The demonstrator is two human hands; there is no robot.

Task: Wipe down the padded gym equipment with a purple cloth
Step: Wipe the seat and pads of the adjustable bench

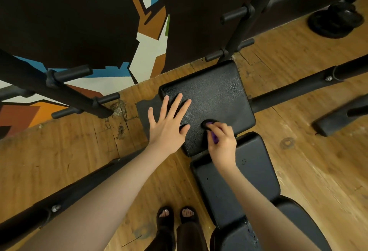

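Now I'm bracing the upper bench pad (215,91) with my flat, spread left hand (167,125); my right hand (221,139) is clutching the bunched purple cloth (214,137), rubbing its near edge; the lower pads (249,173) look unwiped.

My left hand (167,124) lies flat, palm down, fingers straight and fanned apart, thumb pointing toward the other hand. Its bare forearm runs in from the lower left. My right hand (221,138) is curled, fingers and thumb bunched together and pinching, knuckles up. Its bare forearm comes in from the lower right, wrist slightly bent.
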